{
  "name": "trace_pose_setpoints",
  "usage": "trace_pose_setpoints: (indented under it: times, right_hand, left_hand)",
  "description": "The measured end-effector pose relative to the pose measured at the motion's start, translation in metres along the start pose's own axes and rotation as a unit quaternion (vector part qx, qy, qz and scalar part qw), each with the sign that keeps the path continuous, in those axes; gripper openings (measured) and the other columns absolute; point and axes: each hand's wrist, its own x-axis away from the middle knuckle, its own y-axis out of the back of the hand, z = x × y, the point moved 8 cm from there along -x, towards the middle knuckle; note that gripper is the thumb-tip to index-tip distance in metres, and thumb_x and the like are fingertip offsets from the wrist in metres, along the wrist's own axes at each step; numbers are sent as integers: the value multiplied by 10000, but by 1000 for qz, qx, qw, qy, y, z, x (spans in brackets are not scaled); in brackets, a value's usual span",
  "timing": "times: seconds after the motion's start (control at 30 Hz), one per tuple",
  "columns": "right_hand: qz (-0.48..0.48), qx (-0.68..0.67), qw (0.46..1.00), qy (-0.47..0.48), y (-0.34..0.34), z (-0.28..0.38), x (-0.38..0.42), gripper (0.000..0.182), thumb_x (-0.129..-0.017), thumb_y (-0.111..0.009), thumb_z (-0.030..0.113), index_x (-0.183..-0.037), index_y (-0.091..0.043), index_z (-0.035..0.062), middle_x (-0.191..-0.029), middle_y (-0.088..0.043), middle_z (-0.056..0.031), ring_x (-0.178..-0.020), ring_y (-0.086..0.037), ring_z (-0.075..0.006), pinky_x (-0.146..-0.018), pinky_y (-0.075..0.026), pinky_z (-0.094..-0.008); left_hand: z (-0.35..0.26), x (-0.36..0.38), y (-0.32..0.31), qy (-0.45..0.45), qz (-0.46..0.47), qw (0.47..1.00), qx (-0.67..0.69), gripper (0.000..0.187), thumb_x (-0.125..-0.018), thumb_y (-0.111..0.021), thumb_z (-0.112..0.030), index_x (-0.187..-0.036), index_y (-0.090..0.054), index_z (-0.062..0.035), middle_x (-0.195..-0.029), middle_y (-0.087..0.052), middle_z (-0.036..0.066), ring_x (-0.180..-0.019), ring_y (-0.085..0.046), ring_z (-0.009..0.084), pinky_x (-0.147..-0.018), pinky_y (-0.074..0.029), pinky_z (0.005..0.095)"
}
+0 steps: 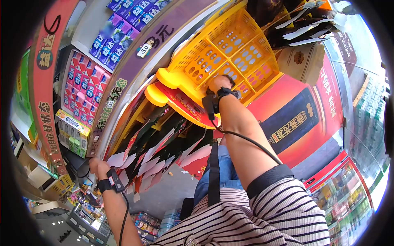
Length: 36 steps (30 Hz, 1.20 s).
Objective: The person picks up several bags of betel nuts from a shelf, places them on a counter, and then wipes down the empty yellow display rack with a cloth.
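Observation:
My right hand (pixel 221 84) reaches into a yellow plastic basket (pixel 201 45) with round holes and crossing dividers. Its fingers look curled in beside a small dark object (pixel 230 79); what they hold is not plain. A wrist strap with a black device and cable sits on that wrist. Lower left, my left hand (pixel 98 167) is at the bottom end of the purple shelf strip (pixel 111 98), its fingertips right at the strip's edge and partly hidden. Close by it stand small green and yellow gum packs (pixel 74 129). Another strapped device with a cable is on the left wrist.
Pink gum packs (pixel 84 84) and blue gum packs (pixel 119 39) fill the shelf at left. Dark hanging packets (pixel 164 143) crowd the space under the basket. A red poster box (pixel 287 110) stands at right, with a glass-fronted fridge (pixel 344 197) below and wrapped bottles (pixel 369 106) beyond.

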Motion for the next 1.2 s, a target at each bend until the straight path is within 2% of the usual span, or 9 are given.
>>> trace_pose_setpoints:
  times: [0.07, 0.27, 0.3, 0.53, 0.67, 0.73, 0.83, 0.9, 1.2]
  right_hand:
    - [50, -9, 998, 44, 1, 11, 24, 424, -692, -580, 269, -1064, -541, 71, -1139, -485, -165, -1009, -507, -287, -814, -429, -355]
    - [69, 34, 989, 124, 54, 6, 46, 515, -722, -576, 246, -1159, -411, 28, -1214, -409, -158, -937, -543, -284, -766, -445, -346]
    - [-36, 60, 981, 183, 46, 10, 30, 677, -693, -626, 245, -1224, -297, -16, -1306, -253, -196, -878, -568, -300, -682, -477, -340]
    - [-12, 165, 967, 192, 43, 18, 26, 662, -727, -520, 173, -1222, -209, -137, -1286, -226, -281, -1070, -445, -341, -791, -438, -352]
    - [5, 89, 992, 87, 44, 14, 17, 631, -740, -531, 221, -1196, -281, -137, -1261, -288, -266, -1105, -408, -330, -812, -424, -346]
    - [-19, 187, 975, 119, 38, 18, 10, 486, -735, -532, 232, -1119, -448, -54, -1177, -415, -237, -1052, -458, -326, -817, -405, -388]
    - [-10, 167, 977, 134, 36, 10, 7, 360, -716, -551, 286, -984, -584, 47, -1061, -539, -155, -988, -508, -311, -786, -414, -391]
    - [-102, 138, 983, 68, 5, 2, -20, 368, -710, -558, 295, -984, -585, 51, -1050, -548, -140, -967, -524, -299, -775, -424, -383]
    - [-2, -11, 994, 106, 24, 13, 43, 363, -693, -538, 217, -999, -556, 20, -1056, -537, -170, -989, -516, -296, -785, -435, -355]
  left_hand:
    - [-2, -6, -8, -110, -131, 985, -37, 120, -665, -604, -117, -702, -577, -7, -743, -594, 123, -778, -589, 205, -626, -475, 342]
    - [-7, 8, 17, 30, 48, 998, -23, 149, -630, -636, -104, -744, -585, -24, -802, -596, 124, -788, -593, 225, -649, -473, 331]
    - [-9, 10, 21, 37, 58, 997, -25, 158, -624, -642, -102, -751, -587, -27, -812, -597, 125, -790, -593, 228, -652, -473, 329]
    - [-25, 18, 46, 57, 123, 988, -81, 236, -582, -680, -87, -799, -597, -47, -880, -600, 126, -801, -598, 251, -679, -472, 316]
    - [10, -3, -1, 198, 156, 967, -44, 254, -599, -673, -83, -836, -593, -39, -922, -597, 125, -840, -592, 263, -728, -466, 332]
    - [0, -2, 8, 46, 54, 997, -29, 229, -597, -663, -85, -810, -595, -35, -881, -600, 129, -803, -594, 262, -684, -470, 334]
    - [-4, 10, 18, 50, 64, 996, -25, 228, -597, -660, -87, -809, -595, -35, -873, -600, 131, -799, -594, 265, -679, -471, 337]
    - [-3, 11, 20, 64, 73, 995, -19, 228, -597, -658, -89, -809, -595, -35, -868, -599, 131, -796, -594, 267, -675, -471, 339]
    - [-7, 14, 23, 50, 69, 996, -12, 225, -597, -648, -98, -807, -595, -37, -845, -597, 135, -782, -592, 276, -661, -473, 349]
